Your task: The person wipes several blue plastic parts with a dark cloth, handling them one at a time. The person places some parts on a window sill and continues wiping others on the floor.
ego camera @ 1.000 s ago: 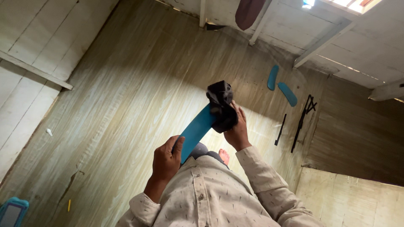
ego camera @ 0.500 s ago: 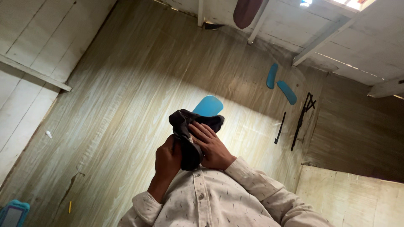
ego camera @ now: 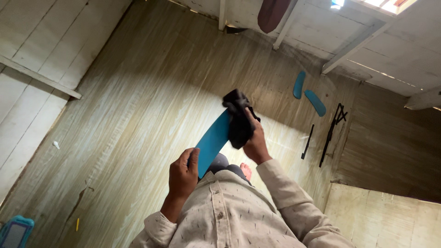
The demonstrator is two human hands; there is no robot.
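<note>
head | hands: L (ego camera: 183,177) grips blue blade (ego camera: 212,142) | R (ego camera: 255,140) cloth (ego camera: 239,120) at far end (floor (ego camera: 138,115) open)

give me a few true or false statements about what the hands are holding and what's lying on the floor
1. The left hand grips the near end of a blue blade. True.
2. The right hand presses a white sponge on the blade. False: it holds a black cloth.
3. Two more blue blades lie on the floor. True.
4. The black rods lie on top of those two blades. False: they lie apart, beside them.
</note>
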